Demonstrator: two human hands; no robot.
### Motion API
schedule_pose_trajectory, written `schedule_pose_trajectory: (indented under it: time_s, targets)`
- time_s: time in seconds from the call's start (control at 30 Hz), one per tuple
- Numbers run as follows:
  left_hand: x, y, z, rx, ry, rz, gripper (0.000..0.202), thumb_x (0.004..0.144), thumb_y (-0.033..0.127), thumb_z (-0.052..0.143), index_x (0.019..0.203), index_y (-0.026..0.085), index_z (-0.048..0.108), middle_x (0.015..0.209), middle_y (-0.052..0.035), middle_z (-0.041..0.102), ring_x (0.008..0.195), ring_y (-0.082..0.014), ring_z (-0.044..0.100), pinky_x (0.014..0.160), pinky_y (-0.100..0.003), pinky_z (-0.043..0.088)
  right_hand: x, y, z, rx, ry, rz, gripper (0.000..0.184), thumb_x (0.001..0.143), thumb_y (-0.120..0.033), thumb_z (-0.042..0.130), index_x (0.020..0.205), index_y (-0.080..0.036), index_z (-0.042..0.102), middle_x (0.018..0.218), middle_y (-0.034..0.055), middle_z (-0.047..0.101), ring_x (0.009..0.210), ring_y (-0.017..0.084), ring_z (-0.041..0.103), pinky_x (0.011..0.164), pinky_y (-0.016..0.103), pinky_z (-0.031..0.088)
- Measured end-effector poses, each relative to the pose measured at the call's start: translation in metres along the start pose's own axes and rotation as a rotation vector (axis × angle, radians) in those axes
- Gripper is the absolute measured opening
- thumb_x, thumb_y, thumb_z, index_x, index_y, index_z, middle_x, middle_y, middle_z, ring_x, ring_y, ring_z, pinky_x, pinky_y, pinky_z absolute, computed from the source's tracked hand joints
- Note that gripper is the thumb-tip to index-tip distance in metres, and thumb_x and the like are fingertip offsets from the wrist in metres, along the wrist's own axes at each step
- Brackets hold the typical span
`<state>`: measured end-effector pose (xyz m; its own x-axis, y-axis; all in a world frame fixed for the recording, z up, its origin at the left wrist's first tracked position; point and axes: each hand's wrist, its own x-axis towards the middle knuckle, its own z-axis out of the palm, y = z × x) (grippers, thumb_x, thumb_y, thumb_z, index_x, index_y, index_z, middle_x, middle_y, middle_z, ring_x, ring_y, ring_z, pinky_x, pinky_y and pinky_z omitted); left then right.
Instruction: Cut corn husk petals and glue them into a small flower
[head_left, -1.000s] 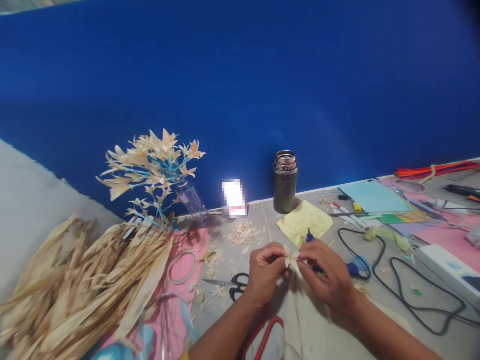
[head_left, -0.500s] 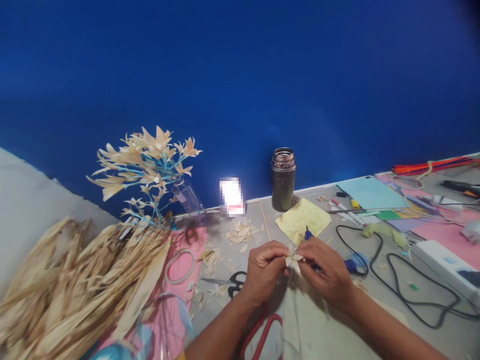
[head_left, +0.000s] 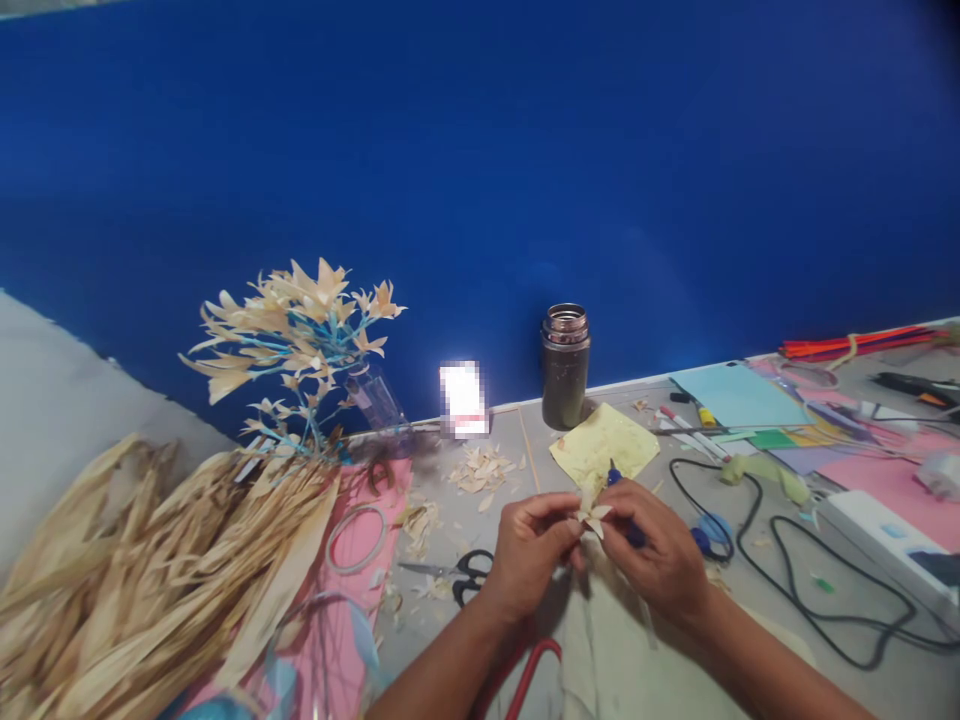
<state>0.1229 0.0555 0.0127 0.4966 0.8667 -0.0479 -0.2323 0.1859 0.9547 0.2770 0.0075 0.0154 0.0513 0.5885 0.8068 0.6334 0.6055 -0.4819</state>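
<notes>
Between my two hands is a small pale flower of husk petals. My left hand pinches it from the left with thumb and fingertips. On the other side, the fingers of my right hand close on its petals. A blue tool with a dark pointed tip, possibly a glue gun, lies just beyond my right hand, which hides most of it. Its tip is over a stained yellow sheet. Cut petals lie in a loose pile beyond my left hand. Black-handled scissors rest beside that hand.
Dry husks and a vase of husk flowers fill the left side. A dark flask stands near the blue wall. Black cord loops at right. Red handles lie below my hands.
The flower has turned slightly between my fingers, and its petals now show more openly. Both hands still hold it. The view has shifted a little.
</notes>
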Motion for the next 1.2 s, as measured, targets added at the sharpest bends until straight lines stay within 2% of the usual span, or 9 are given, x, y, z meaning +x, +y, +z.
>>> schedule_pose_trajectory:
  time_s: [0.13,0.37,0.6,0.73,0.97,1.07,1.2]
  targets:
    - [0.001,0.002,-0.001,-0.046,0.018,-0.055,0.027,0.064,0.035,0.086,0.074,0.012,0.075,0.052,-0.0015,0.063,0.043,-0.0108,0.055,0.049,-0.023,0.042,-0.002,0.002,0.0,0.018,-0.029,-0.006,0.014,0.09,-0.007,0.057,0.088,-0.021,0.061,0.075,0.0036,0.066,0.066,0.016,0.063,0.058,0.025,0.05]
    - [0.001,0.002,0.001,-0.013,0.037,-0.041,0.03,0.062,0.038,0.087,0.067,0.013,0.072,0.052,0.0003,0.06,0.042,-0.009,0.052,0.048,-0.022,0.039,-0.006,0.004,0.002,0.042,-0.066,0.03,0.013,0.089,-0.009,0.057,0.087,-0.021,0.061,0.078,0.003,0.066,0.065,0.016,0.062,0.059,0.025,0.05]
    - [0.001,0.001,-0.005,0.092,0.01,0.137,0.016,0.07,0.029,0.08,0.064,0.016,0.075,0.068,-0.0022,0.065,0.047,-0.0093,0.054,0.047,-0.023,0.044,-0.008,0.004,0.003,0.085,-0.082,0.111,0.012,0.088,-0.011,0.057,0.086,-0.022,0.061,0.079,0.0028,0.069,0.068,0.017,0.066,0.06,0.026,0.052]
    - [0.0,0.006,-0.006,0.21,-0.011,0.237,0.015,0.076,0.025,0.074,0.062,0.019,0.076,0.067,-0.0039,0.067,0.054,-0.0127,0.056,0.049,-0.023,0.045,-0.006,0.001,0.002,0.144,-0.104,0.181,0.012,0.088,-0.012,0.058,0.083,-0.023,0.062,0.078,0.0027,0.069,0.067,0.017,0.066,0.056,0.025,0.051]
    - [0.0,0.013,-0.012,0.381,-0.102,0.363,0.016,0.08,0.015,0.07,0.068,0.021,0.079,0.062,-0.0031,0.067,0.062,-0.0148,0.06,0.063,-0.026,0.048,-0.004,0.002,-0.001,0.275,-0.18,0.273,0.012,0.087,-0.012,0.059,0.08,-0.022,0.061,0.076,0.0029,0.068,0.068,0.017,0.066,0.056,0.025,0.05]
    - [0.002,0.008,-0.013,0.371,-0.08,0.333,0.017,0.079,0.013,0.069,0.066,0.02,0.077,0.062,-0.0023,0.065,0.061,-0.0145,0.061,0.061,-0.025,0.047,-0.006,0.004,0.002,0.293,-0.187,0.321,0.012,0.087,-0.015,0.06,0.078,-0.022,0.062,0.077,0.0032,0.068,0.068,0.017,0.065,0.056,0.025,0.049]
    - [0.004,-0.001,-0.011,0.202,0.018,0.174,0.01,0.075,0.02,0.072,0.066,0.017,0.073,0.069,-0.0015,0.065,0.047,-0.0104,0.057,0.049,-0.023,0.042,-0.007,0.007,0.006,0.28,-0.158,0.437,0.011,0.087,-0.024,0.062,0.077,-0.021,0.064,0.076,0.0032,0.07,0.066,0.018,0.065,0.057,0.026,0.051]
